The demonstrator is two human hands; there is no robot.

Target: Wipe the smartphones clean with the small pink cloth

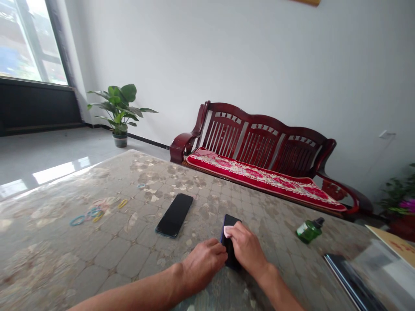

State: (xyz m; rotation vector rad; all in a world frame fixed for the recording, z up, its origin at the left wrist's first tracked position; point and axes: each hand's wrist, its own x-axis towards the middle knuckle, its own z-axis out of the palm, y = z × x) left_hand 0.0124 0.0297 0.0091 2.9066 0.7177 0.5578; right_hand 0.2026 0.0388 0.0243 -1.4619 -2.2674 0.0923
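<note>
A dark smartphone [231, 255] lies on the table between my two hands, its far end showing beyond them. My left hand [205, 262] grips the phone's left edge with its fingers curled. My right hand [247, 246] is closed on a small pale pink cloth [228, 231], pressed against the phone's screen near the far end. To the left of my hands a second black smartphone [175, 215] rests face up, touched by neither hand.
Several coloured hair ties [94, 212] lie to the left on the patterned tablecloth [123, 250]. At right are a green bottle [309, 230], a dark flat device [352, 280] and clear plastic packaging [385, 268]. Behind the table stands a wooden bench [259, 138].
</note>
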